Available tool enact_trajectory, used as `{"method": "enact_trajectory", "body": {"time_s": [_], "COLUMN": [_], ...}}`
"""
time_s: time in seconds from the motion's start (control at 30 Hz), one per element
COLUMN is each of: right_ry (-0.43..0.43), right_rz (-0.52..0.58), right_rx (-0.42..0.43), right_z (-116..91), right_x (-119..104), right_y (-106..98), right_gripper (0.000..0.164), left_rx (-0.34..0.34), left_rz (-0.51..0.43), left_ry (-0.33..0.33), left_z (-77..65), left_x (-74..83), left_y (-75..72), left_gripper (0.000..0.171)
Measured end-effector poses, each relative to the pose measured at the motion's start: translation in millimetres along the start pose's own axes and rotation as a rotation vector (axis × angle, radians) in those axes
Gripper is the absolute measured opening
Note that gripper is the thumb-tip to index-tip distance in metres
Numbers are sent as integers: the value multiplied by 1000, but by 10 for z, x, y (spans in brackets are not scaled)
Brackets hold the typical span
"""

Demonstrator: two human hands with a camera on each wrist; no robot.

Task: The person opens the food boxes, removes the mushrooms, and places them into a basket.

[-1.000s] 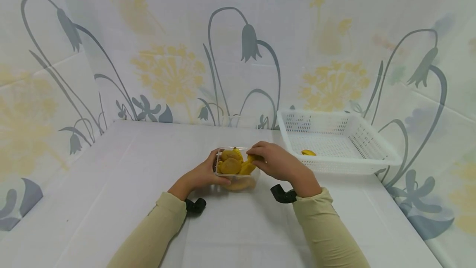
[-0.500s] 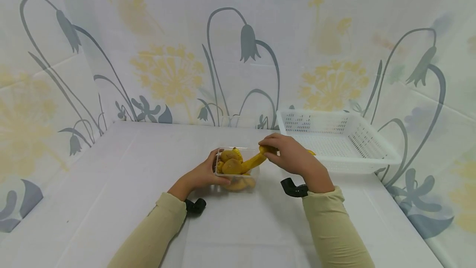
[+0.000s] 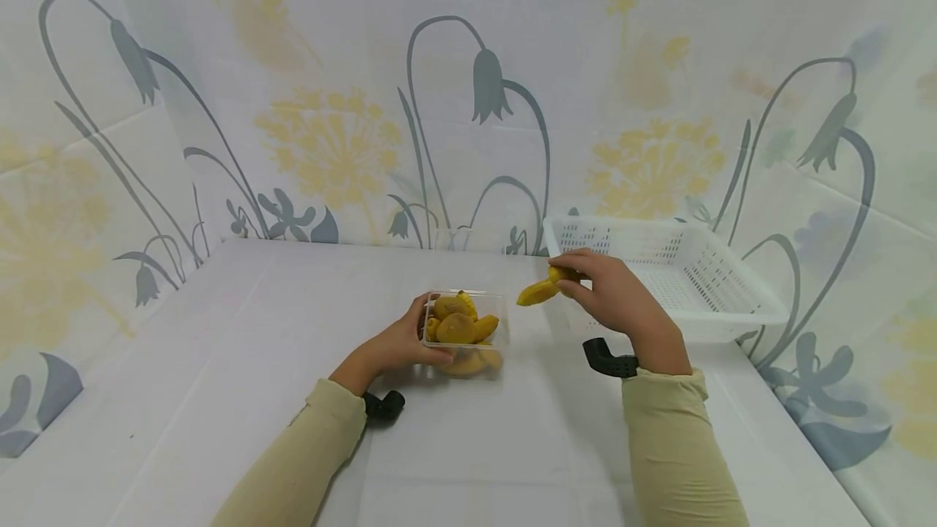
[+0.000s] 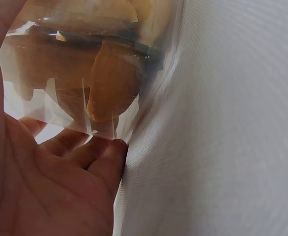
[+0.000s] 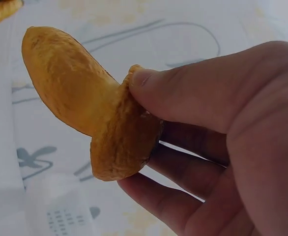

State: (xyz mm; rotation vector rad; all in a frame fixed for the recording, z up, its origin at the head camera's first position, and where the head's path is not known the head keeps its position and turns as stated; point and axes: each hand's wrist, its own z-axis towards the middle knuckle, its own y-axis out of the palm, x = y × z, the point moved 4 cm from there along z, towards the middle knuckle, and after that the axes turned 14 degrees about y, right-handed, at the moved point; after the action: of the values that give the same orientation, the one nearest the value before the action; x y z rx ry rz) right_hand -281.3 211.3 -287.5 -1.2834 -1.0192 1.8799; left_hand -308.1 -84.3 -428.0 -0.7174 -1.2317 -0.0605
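A yellow mushroom with a thick stem hangs in the air between the clear box and the white basket. My right hand pinches it by the cap, thumb on one side and fingers on the other, and the stem points left. In the right wrist view the mushroom shows its whole stem and wrinkled cap rim. On the table stands the clear plastic box, holding several yellow mushrooms. My left hand grips the box's left side, thumb at the front and fingers behind the wall.
At the back right stands a white perforated basket, its left front corner partly covered by my right hand. Upright at the table's back edge is a faint clear plastic piece. A flower-printed cloth hangs behind the white table.
My right hand has lifted the mushroom out of the box and carried it right, toward the basket. My left hand and the box have stayed in place.
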Motion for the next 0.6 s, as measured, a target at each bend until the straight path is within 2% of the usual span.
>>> {"method": "enact_trajectory", "body": {"time_s": [0.4,0.6], "right_ry": [60,129], "right_rz": [28,29], "right_rx": [77,93], "right_z": [-43,-66], "right_x": [307,469], "right_y": [-184,-245], "right_gripper": [36,37], "left_rx": [-2,2], "left_rz": [-17,-19], "left_ry": [24,31], "left_z": [-5,-1], "left_x": [2,0], "left_y": [-4,-3], "left_gripper": [112,112]}}
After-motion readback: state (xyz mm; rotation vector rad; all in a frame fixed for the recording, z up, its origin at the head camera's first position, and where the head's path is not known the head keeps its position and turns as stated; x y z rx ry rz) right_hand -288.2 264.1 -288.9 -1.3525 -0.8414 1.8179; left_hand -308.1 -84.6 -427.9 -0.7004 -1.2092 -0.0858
